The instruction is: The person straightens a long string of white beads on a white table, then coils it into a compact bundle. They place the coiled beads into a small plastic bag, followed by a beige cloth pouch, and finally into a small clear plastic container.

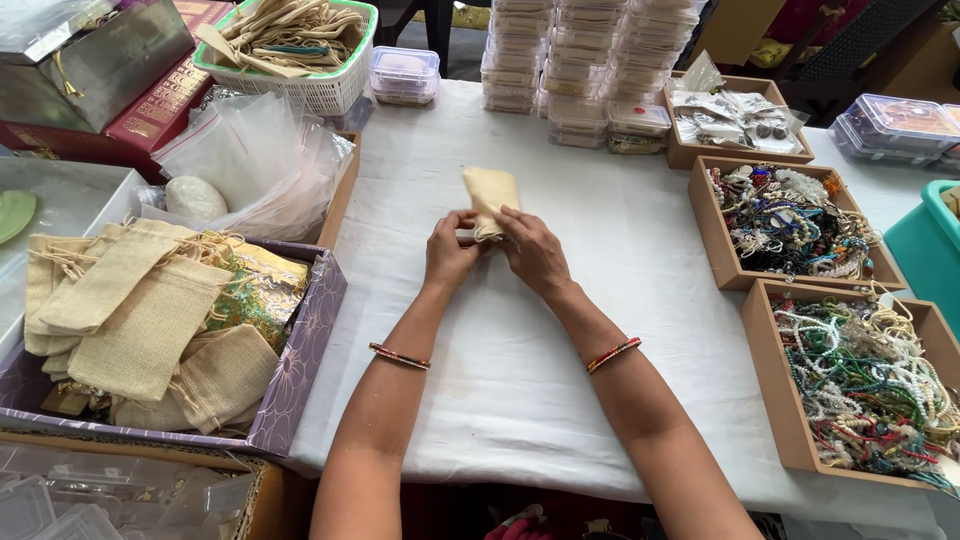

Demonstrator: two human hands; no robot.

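Small cloth pouch point(491, 197), beige, lies mid-surface on the white cloth, its near end pinched between both hands; far end flat on the cloth, pointing away from the person.

Nearest the camera: clear plastic boxes point(90, 500) at lower left, partly out of view. Both forearms reach forward, each with a thin red-and-green bangle point(612, 355) at the wrist.

Left hand point(449, 250): fingers curled, fingertips gripping the pouch's near edge from the left. Right hand point(533, 250): fingers closed on the same end from the right, partly covering it. The two hands touch at the pouch.

Left of the arms: purple patterned box point(312, 335) heaped with larger burlap drawstring bags point(140, 320). Right of the arms: wooden tray point(775, 400) full of mixed bead strands, white, green and red.

Farther out: second wooden tray point(712, 225) with tangled multicoloured beadwork; teal tub point(925, 250) at right edge. On the left, a pile of clear zip bags point(250, 165).

Far edge of the surface point(450, 400): third wooden tray point(682, 150) of small packets, stacks of clear lidded containers point(580, 70), a white-and-green basket point(320, 90) holding more cloth pouches, and a silver gift bag point(90, 60) at top left.
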